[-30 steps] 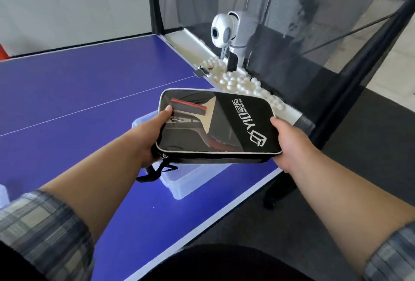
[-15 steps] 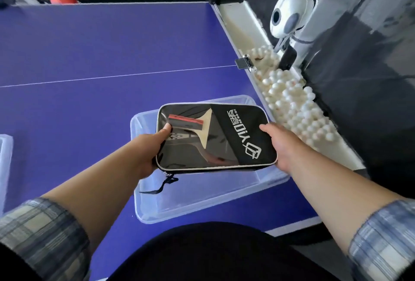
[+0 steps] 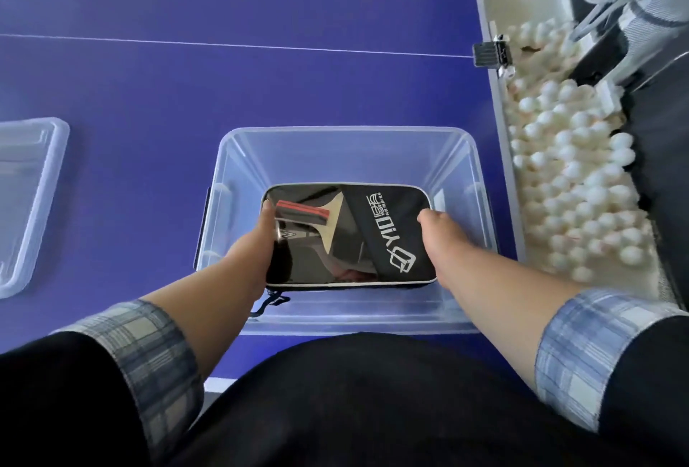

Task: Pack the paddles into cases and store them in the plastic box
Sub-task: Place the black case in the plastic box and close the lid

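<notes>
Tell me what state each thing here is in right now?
Paddle case: closed, paddle visible through its clear window, held flat inside the box.
Plastic box: open, no lid on.
Lid: lying on the table to the left.
Left hand: gripping the case's left end.
Right hand: gripping its right end.
Balls: heaped in the side tray.

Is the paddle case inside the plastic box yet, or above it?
Inside. The paddle case sits below the plastic box rim, held by left hand and right hand. Touching bottom: cannot tell.
</notes>
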### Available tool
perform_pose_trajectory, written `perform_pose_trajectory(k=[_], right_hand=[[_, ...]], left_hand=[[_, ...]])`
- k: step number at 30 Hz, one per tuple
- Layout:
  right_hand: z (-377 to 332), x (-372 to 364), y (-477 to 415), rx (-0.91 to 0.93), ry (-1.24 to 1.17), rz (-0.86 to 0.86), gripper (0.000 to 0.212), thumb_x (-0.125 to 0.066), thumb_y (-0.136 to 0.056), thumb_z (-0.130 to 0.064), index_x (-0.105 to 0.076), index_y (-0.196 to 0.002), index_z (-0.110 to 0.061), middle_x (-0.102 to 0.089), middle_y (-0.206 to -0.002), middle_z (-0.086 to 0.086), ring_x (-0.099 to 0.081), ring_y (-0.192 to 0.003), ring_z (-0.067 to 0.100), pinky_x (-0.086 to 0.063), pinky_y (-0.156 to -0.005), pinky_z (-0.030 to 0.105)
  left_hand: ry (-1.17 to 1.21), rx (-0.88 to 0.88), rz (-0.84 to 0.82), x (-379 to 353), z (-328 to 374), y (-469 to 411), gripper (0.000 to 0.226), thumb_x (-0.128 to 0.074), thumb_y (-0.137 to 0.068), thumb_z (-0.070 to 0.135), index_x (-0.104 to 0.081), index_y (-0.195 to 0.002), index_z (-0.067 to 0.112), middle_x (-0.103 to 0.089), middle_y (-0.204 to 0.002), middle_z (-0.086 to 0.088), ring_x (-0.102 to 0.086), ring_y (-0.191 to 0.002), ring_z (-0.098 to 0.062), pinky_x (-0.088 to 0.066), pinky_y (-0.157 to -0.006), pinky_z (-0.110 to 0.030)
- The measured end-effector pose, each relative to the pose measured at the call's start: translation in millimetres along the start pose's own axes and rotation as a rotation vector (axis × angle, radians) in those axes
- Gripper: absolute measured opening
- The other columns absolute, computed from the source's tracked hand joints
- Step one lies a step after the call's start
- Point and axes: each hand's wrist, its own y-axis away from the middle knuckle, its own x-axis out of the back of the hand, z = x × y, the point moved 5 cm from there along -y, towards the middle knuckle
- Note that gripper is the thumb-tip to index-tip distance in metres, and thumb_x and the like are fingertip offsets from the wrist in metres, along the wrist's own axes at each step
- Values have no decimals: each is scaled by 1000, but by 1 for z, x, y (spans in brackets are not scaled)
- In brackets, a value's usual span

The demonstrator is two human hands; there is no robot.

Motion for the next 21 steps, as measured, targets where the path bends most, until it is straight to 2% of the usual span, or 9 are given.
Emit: perform_pose_trajectory(k=[2,4,6,9,13,15,19,21], right_hand=[[3,-4,-7,-5,44,-8,45,-53,-85,-58,-60,-109,-21,-65,-101,5,-61,-91,29,-51,-86,39],[3,-7,-12,16,123,-1,65,-56,-82,-71,-55,-125,-23,-64,-113,3,-61,-104,32,-49,-91,40],[4,-9,-17,18,155,0,72,-56,-83,-70,-50,-135,-21,-61,-126,6,-58,-112,34,-45,-90,40],[8,-15,-23,-16,136,-34,68,-56,-89,-63,-45,-141,-19,-55,-136,8,-53,-117,34,-39,-85,39],[13,-18,-28,-49,156,-42,70,-53,-92,-60,-37,-147,-20,-49,-144,9,-47,-128,36,-38,-89,42],[14,-19,-29,-48,156,-49,68,-52,-93,-59,-37,-147,-20,-49,-143,9,-48,-125,35,-39,-90,43],[12,-21,-28,-22,206,-37,60,-50,-94,-58,-43,-138,-17,-55,-132,10,-50,-98,29,-38,-81,38],[11,-20,-27,-5,256,-35,64,-48,-95,-58,-39,-142,-16,-55,-136,12,-54,-109,34,-40,-87,40]], left_hand=[[-65,14,9,-3,1,-2,81,-45,-65,93,-58,-101,22,-63,-95,-1,-61,-89,-28,-48,-70,-40],[-104,12,8,-5,4,-6,75,-49,-64,92,-57,-90,22,-63,-94,-1,-60,-83,-25,-44,-59,-35],[-139,19,4,-6,5,-13,74,-50,-65,92,-55,-87,22,-60,-92,0,-58,-80,-24,-45,-60,-33],[-196,32,-14,-10,0,-21,82,-48,-67,91,-55,-104,19,-57,-93,0,-55,-80,-24,-46,-70,-35],[-227,26,-28,-12,-3,-29,82,-48,-68,90,-54,-111,20,-56,-94,1,-53,-79,-22,-43,-67,-32],[-200,35,-25,-13,-4,-32,77,-50,-71,86,-54,-110,20,-56,-93,0,-53,-78,-21,-41,-66,-32],[-175,46,-30,-13,-5,-35,66,-51,-74,79,-58,-100,19,-61,-96,-2,-57,-82,-23,-43,-69,-33],[-177,53,-32,-13,-6,-33,62,-51,-74,78,-59,-94,20,-65,-102,-4,-59,-85,-25,-43,-70,-33]])
